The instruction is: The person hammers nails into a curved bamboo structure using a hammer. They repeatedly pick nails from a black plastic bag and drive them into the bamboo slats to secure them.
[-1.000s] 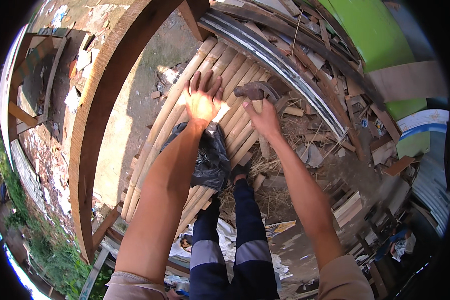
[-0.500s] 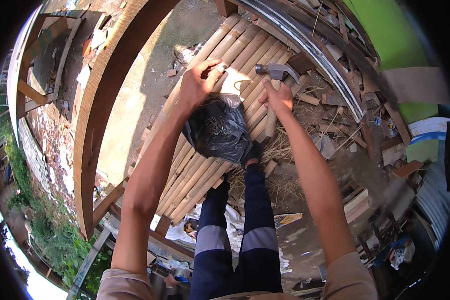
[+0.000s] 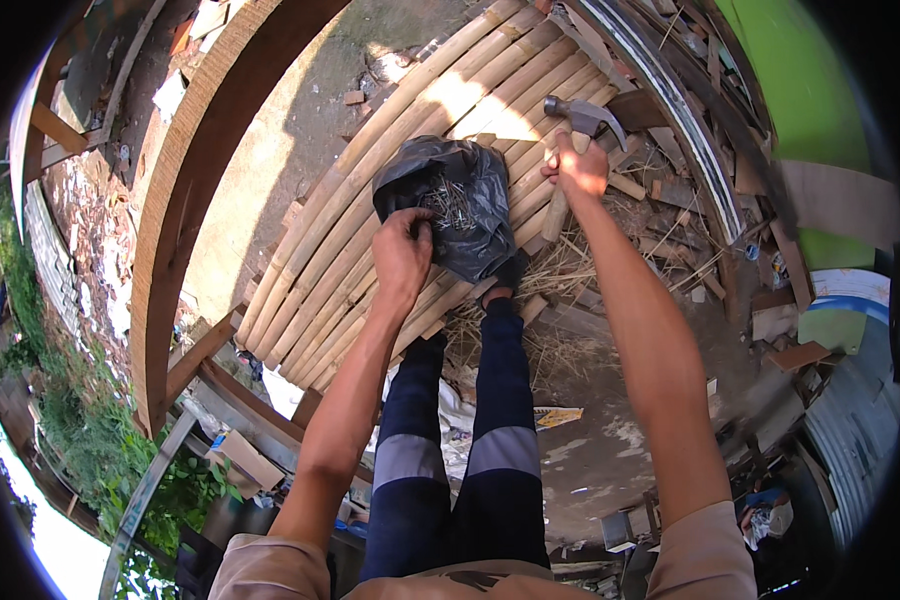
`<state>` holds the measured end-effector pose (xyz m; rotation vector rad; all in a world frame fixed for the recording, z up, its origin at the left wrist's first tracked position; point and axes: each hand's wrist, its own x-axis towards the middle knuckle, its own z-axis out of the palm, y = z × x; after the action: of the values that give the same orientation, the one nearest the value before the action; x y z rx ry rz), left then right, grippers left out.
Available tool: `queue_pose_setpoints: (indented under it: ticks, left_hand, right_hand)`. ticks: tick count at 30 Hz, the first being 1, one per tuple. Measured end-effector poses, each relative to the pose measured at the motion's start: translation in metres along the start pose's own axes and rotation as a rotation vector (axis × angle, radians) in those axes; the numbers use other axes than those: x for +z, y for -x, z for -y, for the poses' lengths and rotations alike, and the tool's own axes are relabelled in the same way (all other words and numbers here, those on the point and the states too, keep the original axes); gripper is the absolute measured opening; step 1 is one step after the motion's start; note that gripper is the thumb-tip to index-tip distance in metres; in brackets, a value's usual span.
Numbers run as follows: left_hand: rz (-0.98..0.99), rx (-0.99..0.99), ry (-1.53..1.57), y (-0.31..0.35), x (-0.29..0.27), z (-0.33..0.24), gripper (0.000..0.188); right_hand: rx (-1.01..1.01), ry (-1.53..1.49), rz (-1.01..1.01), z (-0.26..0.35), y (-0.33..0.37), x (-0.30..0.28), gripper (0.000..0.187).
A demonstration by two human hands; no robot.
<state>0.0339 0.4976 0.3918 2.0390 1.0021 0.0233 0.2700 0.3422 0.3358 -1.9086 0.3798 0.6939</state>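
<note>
My right hand (image 3: 581,170) is wrapped round the wooden handle of a claw hammer (image 3: 588,118), its dark metal head upward and the claw toward the right. A black plastic bag (image 3: 485,215) lies open on a platform of bamboo poles (image 3: 310,290). Inside it is a heap of thin metal nails (image 3: 448,203). My left hand (image 3: 403,250) is at the bag's near-left edge, beside the nails, its fingers curled in and the thumb against them. Whatever lies between those fingertips, if anything, is hidden.
A thick wooden beam (image 3: 175,190) arches along the left side. Scrap wood and dry straw (image 3: 560,350) lie right of the platform. My legs (image 3: 495,400) come close to its near end. A green panel (image 3: 795,75) and corrugated sheet (image 3: 855,430) stand at the right.
My left hand has come back from the poles beyond the bag to the bag's edge. The right hand still grips the hammer. The view has shifted, so the platform appears farther left.
</note>
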Motion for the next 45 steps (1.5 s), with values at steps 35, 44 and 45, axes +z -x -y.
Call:
queue_pose_setpoints:
  ticks: [35,44,45]
  left_hand:
    - [-0.183,-0.115,-0.229,-0.007,0.027,-0.012,0.025]
    - [-0.172,-0.057,-0.184,-0.007,0.026,-0.005,0.021]
    - [-0.162,-0.051,-0.167,-0.008,0.025,-0.005,0.021]
  right_hand:
    - [0.016,0.006,-0.009,-0.001,-0.001,0.001,0.037]
    - [0.012,0.041,0.011,0.003,0.001,-0.001,0.037]
    - [0.007,0.041,0.003,0.002,0.001,-0.001,0.037]
